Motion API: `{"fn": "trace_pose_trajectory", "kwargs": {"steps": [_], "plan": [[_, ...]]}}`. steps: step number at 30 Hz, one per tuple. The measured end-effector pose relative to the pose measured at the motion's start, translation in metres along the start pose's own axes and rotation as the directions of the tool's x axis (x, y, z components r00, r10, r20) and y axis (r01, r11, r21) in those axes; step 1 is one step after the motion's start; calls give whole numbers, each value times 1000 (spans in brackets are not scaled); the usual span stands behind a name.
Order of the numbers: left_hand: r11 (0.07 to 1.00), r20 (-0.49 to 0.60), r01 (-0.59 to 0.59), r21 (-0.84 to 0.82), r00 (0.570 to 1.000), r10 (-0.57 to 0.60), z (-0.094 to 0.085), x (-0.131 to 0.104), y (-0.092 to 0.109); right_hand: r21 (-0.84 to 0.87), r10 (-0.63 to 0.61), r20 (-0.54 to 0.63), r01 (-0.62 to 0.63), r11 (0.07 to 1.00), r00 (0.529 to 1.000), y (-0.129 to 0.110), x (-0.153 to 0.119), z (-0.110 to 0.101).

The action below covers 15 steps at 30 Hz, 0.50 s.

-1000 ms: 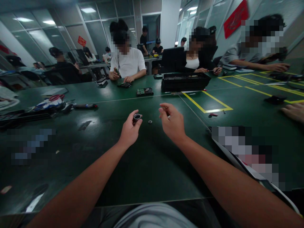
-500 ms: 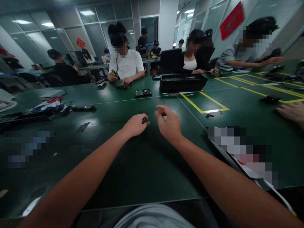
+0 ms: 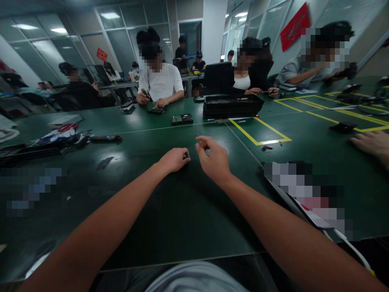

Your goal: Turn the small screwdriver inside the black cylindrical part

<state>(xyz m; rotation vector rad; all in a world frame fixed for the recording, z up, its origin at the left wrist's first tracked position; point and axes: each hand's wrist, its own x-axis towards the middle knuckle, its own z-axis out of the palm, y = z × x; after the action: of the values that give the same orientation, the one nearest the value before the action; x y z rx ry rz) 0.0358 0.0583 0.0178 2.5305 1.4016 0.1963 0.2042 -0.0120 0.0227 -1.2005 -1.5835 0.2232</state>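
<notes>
My left hand is closed over the green table, its thumb and fingers around a small dark piece with a shiny edge. Most of that piece is hidden by the fingers, so its kind is unclear. A short gap to the right, my right hand is curled around a screwdriver with an amber handle. Its thin shaft points up and away from me. The tool and the small piece are apart.
Ahead lie a hard drive and a long black bin. A marker pen and a pile of tools are at left. Yellow tape marks the table. Co-workers sit opposite; another person's hand rests at right.
My left hand has dipped slightly and turned the small piece, so less of its shiny edge shows. My right hand keeps its grip. A co-worker at far right has drawn an arm back.
</notes>
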Motion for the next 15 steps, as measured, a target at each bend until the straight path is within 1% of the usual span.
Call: {"fn": "trace_pose_trajectory", "kwargs": {"steps": [2,5,8,10,12,14,15], "plan": [[992,-77,17,-125,997,-26,0,-7,-7,4,-3,-3,3,1000,1000,0,0,0],[956,-192,63,-286,974,-121,-5,-21,-20,14,-12,3,12,1000,1000,0,-1,0],[877,-241,123,-464,935,-259,-16,-38,-35,25,-6,23,6,1000,1000,0,-1,-1],[765,-218,166,-623,902,-373,-26,-53,-46,28,-4,27,4,1000,1000,0,-1,-2],[592,-173,167,-788,864,-474,-36,-71,-57,28,2,25,-2,1000,1000,1,-1,-1],[398,-149,95,-912,828,-540,-48,-92,-67,25,11,23,-12,1000,1000,2,-1,0],[324,-135,72,-943,807,-575,-53,-103,-72,26,15,24,-16,1000,1000,2,-1,0]]}}
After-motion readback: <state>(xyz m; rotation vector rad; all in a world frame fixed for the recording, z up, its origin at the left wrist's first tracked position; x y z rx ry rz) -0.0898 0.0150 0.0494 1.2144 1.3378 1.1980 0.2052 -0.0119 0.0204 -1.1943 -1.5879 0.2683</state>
